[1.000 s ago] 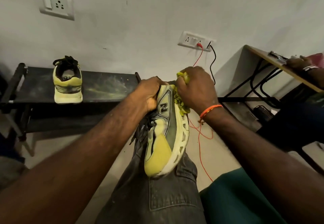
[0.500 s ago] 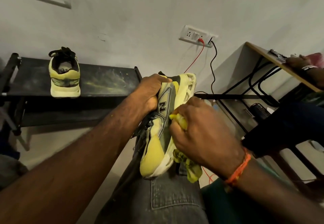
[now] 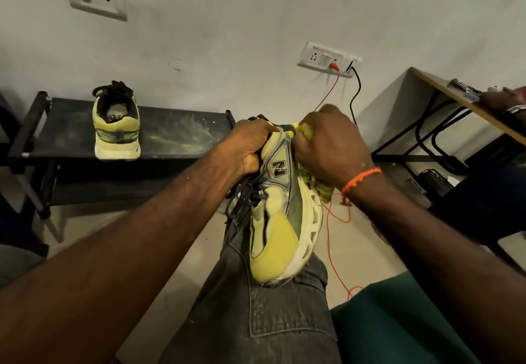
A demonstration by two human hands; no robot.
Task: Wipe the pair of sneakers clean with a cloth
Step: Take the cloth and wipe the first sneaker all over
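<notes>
both bare forearms reach forward from the lower corners and converge near the middle of the view. the left hand (image 3: 250,144) has its back turned up and its fingers curled over the top, with the thumb tucked underneath, gripping what it holds. the right hand (image 3: 331,147) sits just beside it, almost touching, knuckles up and facing the camera, fingers bunched tightly in a closed grip, the fingertips hidden from view. an orange thread bracelet (image 3: 360,180) circles the right wrist, which is bent slightly inward. one knee in dark grey jeans (image 3: 270,315) rises between the two forearms, below the hands.
</notes>
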